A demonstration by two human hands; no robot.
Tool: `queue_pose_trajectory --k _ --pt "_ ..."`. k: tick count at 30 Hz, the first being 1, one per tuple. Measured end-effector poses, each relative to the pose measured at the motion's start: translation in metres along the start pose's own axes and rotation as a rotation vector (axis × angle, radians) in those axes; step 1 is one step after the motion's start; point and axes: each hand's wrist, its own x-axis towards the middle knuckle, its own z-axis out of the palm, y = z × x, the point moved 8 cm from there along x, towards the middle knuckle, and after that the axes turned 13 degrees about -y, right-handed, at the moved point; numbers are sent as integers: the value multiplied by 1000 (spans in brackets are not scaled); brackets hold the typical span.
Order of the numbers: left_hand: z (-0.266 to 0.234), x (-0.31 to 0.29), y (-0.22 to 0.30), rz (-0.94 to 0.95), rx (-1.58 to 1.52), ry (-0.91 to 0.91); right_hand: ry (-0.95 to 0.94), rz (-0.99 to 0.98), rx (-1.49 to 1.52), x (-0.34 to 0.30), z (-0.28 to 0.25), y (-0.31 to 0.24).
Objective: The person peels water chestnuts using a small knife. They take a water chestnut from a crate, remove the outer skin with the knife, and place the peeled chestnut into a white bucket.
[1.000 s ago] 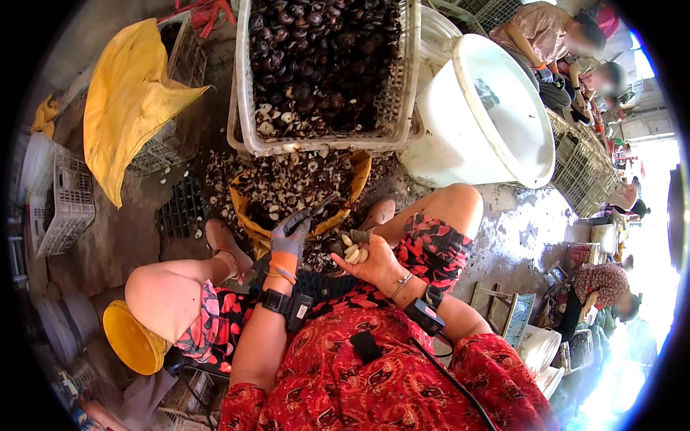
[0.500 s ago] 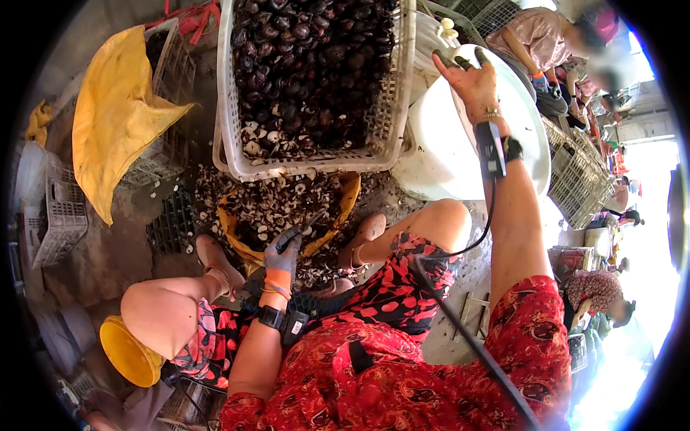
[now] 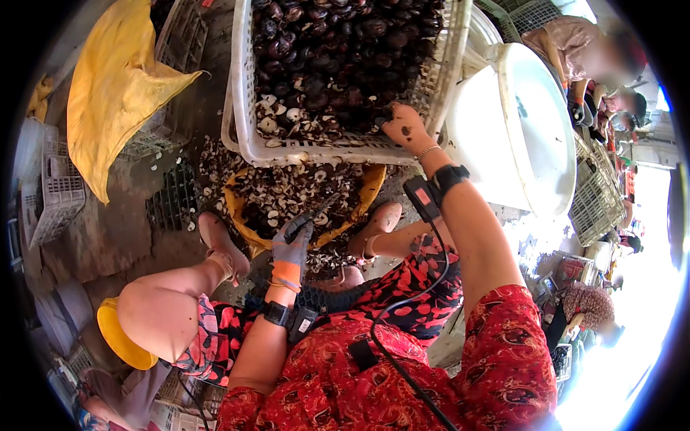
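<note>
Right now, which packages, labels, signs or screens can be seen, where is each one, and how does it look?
No sign or label shows clearly.
Small dark device with an orange-red patch: strapped on the right forearm, rectangular; a screen cannot be told.
Black wrist unit: on the left wrist, below the grey and orange glove.
Colourful boxes: on the ground at the right, too small to describe.

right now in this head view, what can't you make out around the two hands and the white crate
- Right hand: its fingertips are sunk among the dark shells in the white plastic crate, so whether it grips one cannot be told.
- Grey-gloved left hand: a thin dark tool sticks out; its tip is too small to identify.
- Crate's far side: cut off by the top edge.
- Yellow basket of shell pieces: partly hidden under the crate.
</note>
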Motion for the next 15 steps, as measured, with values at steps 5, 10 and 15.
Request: queue_pose_trajectory --k 5,10,15 --pt "-4 4 -7 15 -119 -37 -272 248 -195 25 34 -22" --pt "-3 3 0 -11 -106 -5 -185 252 -148 43 41 -4" --pt "8 10 2 -8 -112 -50 2 192 -109 73 62 54"
